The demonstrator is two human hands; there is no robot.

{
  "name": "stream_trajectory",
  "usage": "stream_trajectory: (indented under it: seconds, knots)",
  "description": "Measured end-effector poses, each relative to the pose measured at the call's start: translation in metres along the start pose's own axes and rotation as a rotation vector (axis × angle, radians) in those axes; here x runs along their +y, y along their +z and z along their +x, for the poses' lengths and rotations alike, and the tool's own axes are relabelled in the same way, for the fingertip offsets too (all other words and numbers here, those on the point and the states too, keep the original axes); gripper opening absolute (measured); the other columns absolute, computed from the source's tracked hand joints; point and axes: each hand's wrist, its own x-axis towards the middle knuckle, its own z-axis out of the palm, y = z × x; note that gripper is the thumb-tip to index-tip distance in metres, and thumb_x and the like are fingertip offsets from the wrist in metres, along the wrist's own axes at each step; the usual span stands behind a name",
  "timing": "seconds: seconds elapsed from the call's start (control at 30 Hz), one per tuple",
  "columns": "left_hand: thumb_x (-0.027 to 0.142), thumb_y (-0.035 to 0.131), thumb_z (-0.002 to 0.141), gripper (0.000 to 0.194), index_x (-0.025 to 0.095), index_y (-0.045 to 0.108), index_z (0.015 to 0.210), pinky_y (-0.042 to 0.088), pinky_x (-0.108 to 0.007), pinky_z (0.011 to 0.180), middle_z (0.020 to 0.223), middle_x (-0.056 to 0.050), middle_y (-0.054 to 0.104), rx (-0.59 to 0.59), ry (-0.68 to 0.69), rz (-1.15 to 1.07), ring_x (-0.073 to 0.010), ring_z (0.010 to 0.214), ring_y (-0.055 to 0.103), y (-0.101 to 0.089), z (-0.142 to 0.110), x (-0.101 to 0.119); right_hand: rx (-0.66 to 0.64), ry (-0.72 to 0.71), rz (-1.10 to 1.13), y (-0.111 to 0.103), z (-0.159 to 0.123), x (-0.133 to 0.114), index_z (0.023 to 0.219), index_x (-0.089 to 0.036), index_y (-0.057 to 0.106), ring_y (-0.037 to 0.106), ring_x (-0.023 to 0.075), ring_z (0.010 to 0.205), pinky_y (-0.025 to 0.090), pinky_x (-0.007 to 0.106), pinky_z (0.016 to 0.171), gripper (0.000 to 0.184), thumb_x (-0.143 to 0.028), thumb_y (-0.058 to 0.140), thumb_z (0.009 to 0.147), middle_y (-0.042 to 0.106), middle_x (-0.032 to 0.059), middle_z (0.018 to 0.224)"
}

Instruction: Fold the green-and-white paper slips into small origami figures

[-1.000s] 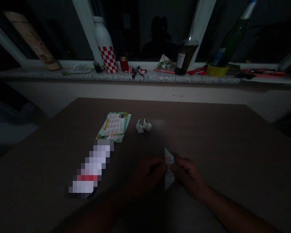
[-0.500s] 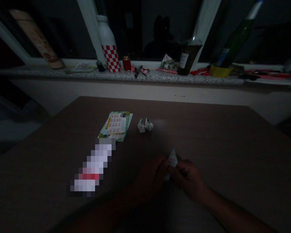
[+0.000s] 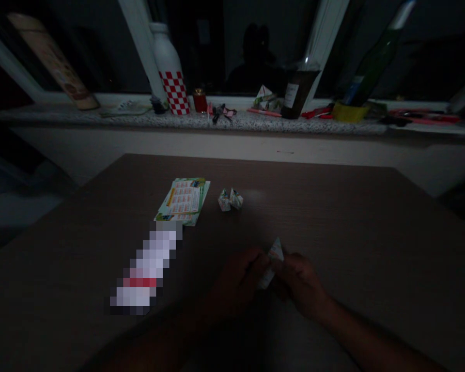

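Observation:
A small folded piece of printed paper [image 3: 276,250], pale with a pointed top, is pinched between my two hands above the near part of the table. My left hand [image 3: 245,271] grips its left side with closed fingers. On the right side, my right hand [image 3: 300,281] holds it, thumb pressed on the front. Its lower part shows between the hands, while the fingers hide the middle. Beyond my hands stands a folded paper figure [image 3: 230,200] with two pointed lobes. To its left lies a stack of printed flyers [image 3: 184,199].
The brown table [image 3: 333,206] reaches to the wall below a stone windowsill [image 3: 139,121]. A blurred-out object [image 3: 147,268] lies left of my arms. On the sill are a checkered bottle [image 3: 172,77], a dark cup [image 3: 296,93], a green bottle [image 3: 375,62] and small clutter.
My right thumb and fingers have shifted slightly on the folded paper, and more of its lower part shows between my hands. The view has moved a little.

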Motion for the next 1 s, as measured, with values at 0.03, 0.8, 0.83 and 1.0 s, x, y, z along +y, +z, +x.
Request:
stream_trajectory:
  seconds: [0.03,0.8,0.83,1.0]
  knots:
    - [0.036,0.037,0.094,0.032,0.017,0.048,0.072,0.033,-0.022,0.057,0.064,0.004,0.043,-0.006,-0.004,0.002,-0.0099,0.059,0.041,0.000,0.000,0.000,0.013,0.021,0.010,0.000,0.000,0.000,0.050,-0.017,0.045,0.033,0.0063,0.037,0.023,0.019,0.037,0.053,-0.051,0.045,0.090,0.038,-0.0048,0.042]
    - [0.056,0.050,0.082,0.043,0.015,0.052,0.070,0.029,-0.020,0.043,0.053,0.006,0.041,-0.158,-0.333,-0.449,-0.0068,0.043,0.035,-0.017,0.010,-0.012,0.125,-0.556,-0.671,-0.022,0.006,-0.023,0.113,-0.023,0.059,0.054,0.0258,0.111,0.045,0.040,0.092,0.036,-0.021,0.067,0.079,0.060,0.0111,0.115]
    - [0.056,0.050,0.082,0.043,0.015,0.051,0.069,0.029,-0.021,0.043,0.051,0.006,0.042,-0.194,-0.348,-0.462,-0.0069,0.042,0.035,-0.017,0.010,-0.013,0.066,-0.614,-0.689,-0.022,0.007,-0.022,0.111,-0.023,0.061,0.056,0.0257,0.109,0.046,0.042,0.091,0.033,-0.018,0.068,0.079,0.062,0.0104,0.111]
    - [0.049,0.044,0.088,0.041,0.015,0.055,0.068,0.033,-0.022,0.049,0.055,0.003,0.049,-0.111,-0.265,-0.144,-0.0099,0.050,0.044,-0.019,0.007,-0.006,0.014,-0.657,-0.604,-0.020,0.009,-0.023,0.104,-0.022,0.067,0.065,0.0193,0.082,0.052,0.036,0.076,0.022,-0.013,0.062,0.084,0.070,0.0066,0.087]
